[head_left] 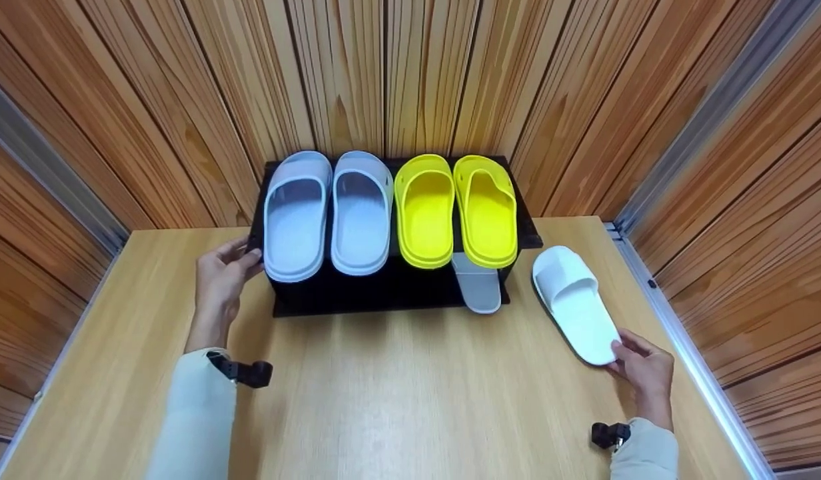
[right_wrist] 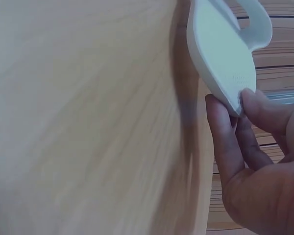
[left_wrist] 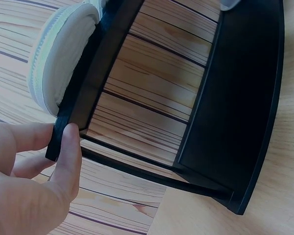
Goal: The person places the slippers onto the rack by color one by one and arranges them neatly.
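My left hand [head_left: 218,285] pinches the left end of the black shoe rack [head_left: 370,293], its thumb pressed on the upper shelf's edge in the left wrist view. On that shelf stand two pale grey-blue slippers [head_left: 296,227] and two yellow slippers [head_left: 425,217], toes to the wall. A grey slipper [head_left: 478,292] lies on the lower shelf at the right, partly hidden under the yellow pair. To the right of the rack, my right hand [head_left: 645,370] grips a white slipper [head_left: 580,310] by its heel, thumb on top and fingers underneath. Its toe points toward the back wall.
The rack stands on a light wooden tabletop [head_left: 397,400] against a wood-panelled wall [head_left: 357,73]. Panelled side walls [head_left: 750,280] with metal strips along their lower edges flank the table left and right.
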`<state>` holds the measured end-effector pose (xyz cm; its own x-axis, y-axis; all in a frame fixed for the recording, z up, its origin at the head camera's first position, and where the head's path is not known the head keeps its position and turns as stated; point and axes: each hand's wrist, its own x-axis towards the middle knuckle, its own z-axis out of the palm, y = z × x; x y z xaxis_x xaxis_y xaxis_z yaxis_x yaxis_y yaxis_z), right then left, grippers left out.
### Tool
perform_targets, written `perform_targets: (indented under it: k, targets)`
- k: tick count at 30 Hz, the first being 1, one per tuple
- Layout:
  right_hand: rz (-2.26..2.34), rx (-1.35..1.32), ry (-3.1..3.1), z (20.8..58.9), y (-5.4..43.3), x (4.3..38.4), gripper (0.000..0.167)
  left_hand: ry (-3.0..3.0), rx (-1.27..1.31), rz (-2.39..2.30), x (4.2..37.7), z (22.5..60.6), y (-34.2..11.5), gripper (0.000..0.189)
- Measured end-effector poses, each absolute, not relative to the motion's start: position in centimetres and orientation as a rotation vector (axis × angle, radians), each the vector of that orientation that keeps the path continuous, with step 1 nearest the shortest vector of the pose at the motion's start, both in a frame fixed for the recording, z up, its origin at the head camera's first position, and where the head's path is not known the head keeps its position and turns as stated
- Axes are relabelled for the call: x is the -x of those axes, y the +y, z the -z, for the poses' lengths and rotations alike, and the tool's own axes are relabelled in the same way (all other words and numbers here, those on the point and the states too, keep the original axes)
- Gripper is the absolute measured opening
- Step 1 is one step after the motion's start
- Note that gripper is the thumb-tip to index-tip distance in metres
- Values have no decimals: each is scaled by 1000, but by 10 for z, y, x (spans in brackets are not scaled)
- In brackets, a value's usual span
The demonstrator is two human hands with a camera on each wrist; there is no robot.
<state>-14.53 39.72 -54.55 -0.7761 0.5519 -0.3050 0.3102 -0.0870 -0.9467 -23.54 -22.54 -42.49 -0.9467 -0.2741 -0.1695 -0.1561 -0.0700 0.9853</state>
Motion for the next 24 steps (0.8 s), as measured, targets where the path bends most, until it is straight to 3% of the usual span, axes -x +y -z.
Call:
perform_targets:
  k: [14, 24]
  targets:
    - [-2089, 797, -2062, 530, 408, 134, 24, -2059, -444, 2196, 236, 426, -227, 44]
    - [-2129, 725, -2114, 520, 416, 128, 27, -2056, -432, 2193, 236, 427, -227, 46]
